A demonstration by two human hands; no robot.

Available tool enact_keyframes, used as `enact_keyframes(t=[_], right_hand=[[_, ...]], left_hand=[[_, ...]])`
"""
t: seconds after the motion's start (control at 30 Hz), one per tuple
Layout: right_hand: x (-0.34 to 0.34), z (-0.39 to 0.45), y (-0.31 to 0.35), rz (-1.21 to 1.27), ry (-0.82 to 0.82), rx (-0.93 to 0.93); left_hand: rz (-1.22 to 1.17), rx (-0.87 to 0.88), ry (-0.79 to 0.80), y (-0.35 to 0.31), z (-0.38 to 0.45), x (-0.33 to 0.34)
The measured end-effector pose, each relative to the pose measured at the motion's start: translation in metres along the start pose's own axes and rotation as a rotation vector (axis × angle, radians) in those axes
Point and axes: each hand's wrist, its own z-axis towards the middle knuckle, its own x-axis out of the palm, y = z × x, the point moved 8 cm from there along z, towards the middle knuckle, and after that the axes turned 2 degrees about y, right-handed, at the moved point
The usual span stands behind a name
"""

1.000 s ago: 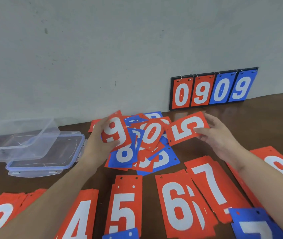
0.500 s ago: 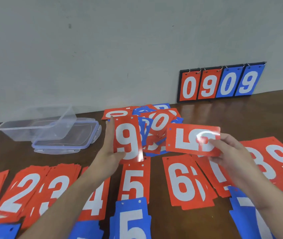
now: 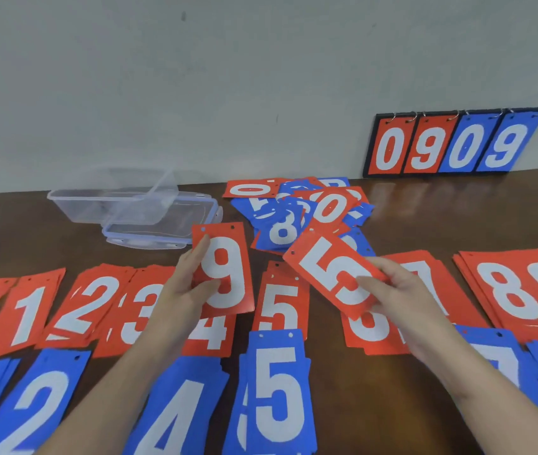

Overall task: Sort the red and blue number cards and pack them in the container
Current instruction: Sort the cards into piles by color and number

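My left hand holds a red 9 card upright above the red 4 stack. My right hand pinches a red 5 card, tilted, over the gap between the red 5 stack and the red 6 stack. A row of red stacks runs from 0 at the left to 8 and 9 at the right. Blue stacks lie nearer me, among them 2, 4 and 5. An unsorted heap of red and blue cards lies behind. The clear container stands far left.
The container's lid lies under its right end. A black scoreboard stand showing 0 9 0 9 leans on the wall at the back right. The brown table shows bare wood right of the heap.
Both hands have drawn the red 9 and red 5 cards back from the heap toward me. The view tilted down, revealing the sorted rows.
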Motion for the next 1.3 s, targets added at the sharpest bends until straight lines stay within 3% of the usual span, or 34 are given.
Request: enact_keyframes(t=[0.23, 0.47, 0.6, 0.87, 1.1, 1.3], right_hand=[[0.030, -0.003, 0.002, -0.014, 0.036, -0.042], [0.076, 0.009, -0.006, -0.163, 0.200, 0.090], [0.093, 0.014, -0.002, -0.284, 0.147, 0.109], [0.093, 0.018, -0.003, -0.947, 0.063, 0.008], [0.050, 0.005, 0.012, -0.790, -0.097, -0.134], [-0.041, -0.017, 0.013, -0.715, -0.209, -0.148]], left_hand=[[-0.003, -0.044, -0.040, 0.005, -0.020, -0.032], [-0.013, -0.071, -0.015, 0.012, -0.028, -0.047], [-0.008, -0.070, 0.011, 0.009, -0.026, -0.048], [-0.004, -0.079, 0.095, 0.014, -0.013, -0.042], [0.009, -0.107, 0.112, 0.010, 0.012, -0.002], [-0.034, -0.147, 0.272, -0.003, 0.029, 0.085]])
